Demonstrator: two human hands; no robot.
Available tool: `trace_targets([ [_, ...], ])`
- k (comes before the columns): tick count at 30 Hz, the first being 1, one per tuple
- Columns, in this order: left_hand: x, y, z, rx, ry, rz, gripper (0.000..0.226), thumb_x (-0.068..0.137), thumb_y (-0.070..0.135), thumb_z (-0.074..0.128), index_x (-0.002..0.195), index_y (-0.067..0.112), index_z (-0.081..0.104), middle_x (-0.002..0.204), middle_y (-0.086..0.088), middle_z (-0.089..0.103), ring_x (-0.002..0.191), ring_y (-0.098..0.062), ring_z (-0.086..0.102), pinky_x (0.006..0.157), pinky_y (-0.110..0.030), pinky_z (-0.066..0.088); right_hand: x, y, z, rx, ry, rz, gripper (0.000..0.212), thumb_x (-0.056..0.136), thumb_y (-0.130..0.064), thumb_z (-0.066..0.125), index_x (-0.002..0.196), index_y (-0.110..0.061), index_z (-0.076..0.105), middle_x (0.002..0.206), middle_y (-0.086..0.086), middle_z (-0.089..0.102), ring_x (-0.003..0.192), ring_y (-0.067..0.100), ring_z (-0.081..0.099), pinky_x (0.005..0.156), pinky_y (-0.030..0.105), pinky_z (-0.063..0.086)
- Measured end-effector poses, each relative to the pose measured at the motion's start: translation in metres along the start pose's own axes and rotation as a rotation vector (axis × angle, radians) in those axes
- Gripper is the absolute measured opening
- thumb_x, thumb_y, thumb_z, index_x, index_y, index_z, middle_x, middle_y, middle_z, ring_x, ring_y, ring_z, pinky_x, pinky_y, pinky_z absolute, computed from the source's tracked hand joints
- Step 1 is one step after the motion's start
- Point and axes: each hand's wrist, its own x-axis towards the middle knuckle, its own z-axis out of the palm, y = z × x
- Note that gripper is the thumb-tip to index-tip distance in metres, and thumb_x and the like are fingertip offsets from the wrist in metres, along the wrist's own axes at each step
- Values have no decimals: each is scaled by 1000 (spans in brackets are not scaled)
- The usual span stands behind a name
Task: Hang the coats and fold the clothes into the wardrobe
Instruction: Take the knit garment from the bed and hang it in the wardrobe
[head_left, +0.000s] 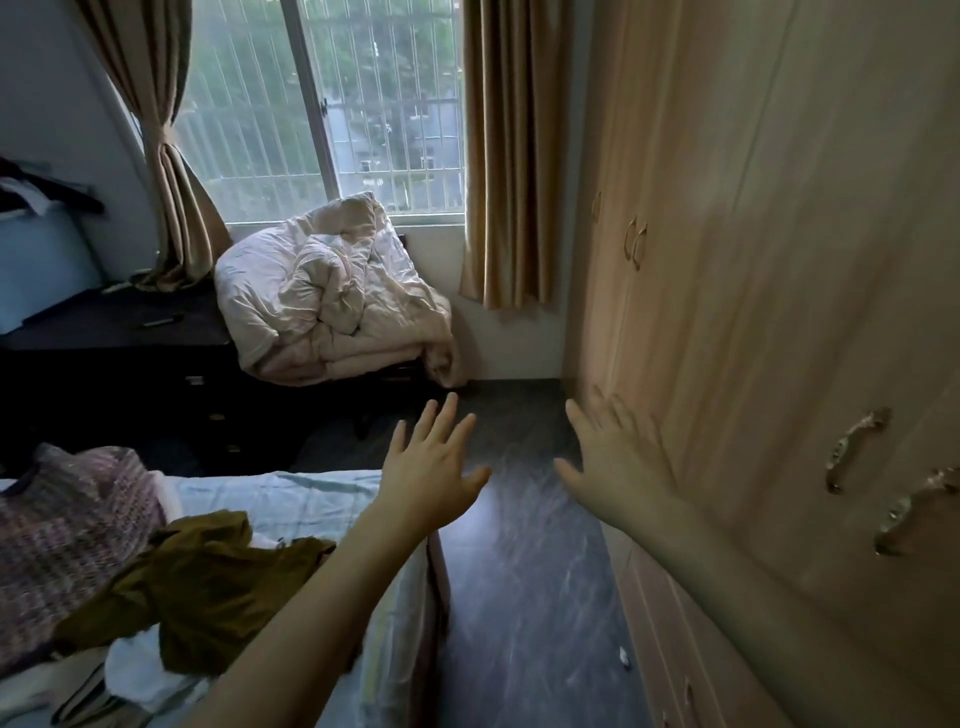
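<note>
Both arms reach forward over the dark floor between the bed and the wardrobe. My left hand (436, 467) is open with fingers spread, above the bed's corner, holding nothing. My right hand (613, 457) is open too, fingers spread, close to the wardrobe's closed wooden doors (753, 260); whether it touches them I cannot tell. On the bed (322, 499) at lower left lie an olive-brown garment (208, 582) and a purple-grey knitted garment (67, 525), with white cloth under them.
A crumpled beige duvet (322, 296) is heaped on a dark piece of furniture under the window. A dark dresser (119, 364) stands at left. Metal door handles (852, 447) sit on the wardrobe at right. A narrow strip of dark floor (519, 571) runs between bed and wardrobe.
</note>
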Motion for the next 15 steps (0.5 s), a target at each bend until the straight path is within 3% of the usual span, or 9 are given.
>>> trace_targets([
  [5,99,8,-9,10,36,-20,70,97,59,32,156,30,7,163,3,-16,149,-18,-15,121,-48,-2,95,33,-5,69,5,4,75,95,-54,40,155,-25,5,163,3,-5,149,25,2,118,48,10],
  [9,156,3,-5,13,26,-32,69,97,62,30,155,31,9,163,4,-15,149,-17,-15,120,-48,-3,159,45,4,179,-89,5,74,96,-53,42,155,-27,6,163,1,-5,149,23,3,118,44,9],
  [15,223,-26,8,31,-14,-107,74,96,62,31,156,29,1,161,2,-21,149,-20,-16,121,-49,0,238,49,18,-6,14,-87,75,94,-49,44,155,-25,6,163,5,-4,149,25,1,118,54,10],
])
